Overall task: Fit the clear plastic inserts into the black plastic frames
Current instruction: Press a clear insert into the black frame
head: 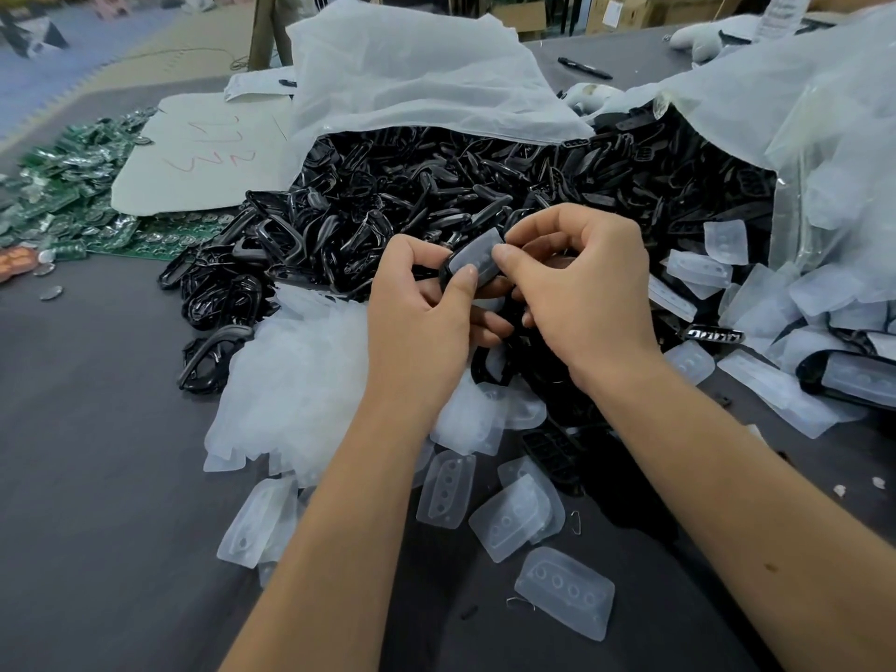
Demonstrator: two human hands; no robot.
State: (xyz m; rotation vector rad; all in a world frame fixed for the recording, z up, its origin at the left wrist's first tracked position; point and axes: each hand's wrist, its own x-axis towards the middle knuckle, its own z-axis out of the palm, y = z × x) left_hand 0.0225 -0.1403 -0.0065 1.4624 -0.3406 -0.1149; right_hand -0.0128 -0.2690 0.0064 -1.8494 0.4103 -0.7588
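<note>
**Both hands pinch one frame and insert above the heap**

The left hand (422, 303) and right hand (582, 288) meet over the middle of the grey table (97, 453), fingers curled and clamped on a single black frame (448, 278) with a clear insert (477, 257) lying on its face. The left thumb presses the insert's lower edge; the right thumb presses its right end — both fingertips touch the clear piece.

Behind the hands, a heap of black frames (436, 186) spills from an opened white bag (412, 75). A pile of clear inserts (300, 375) lies under the left wrist, with loose ones (565, 591) scattered between the forearms. At far left lie green circuit boards (72, 186) beside a white sheet (203, 152) — red marks on it.
</note>
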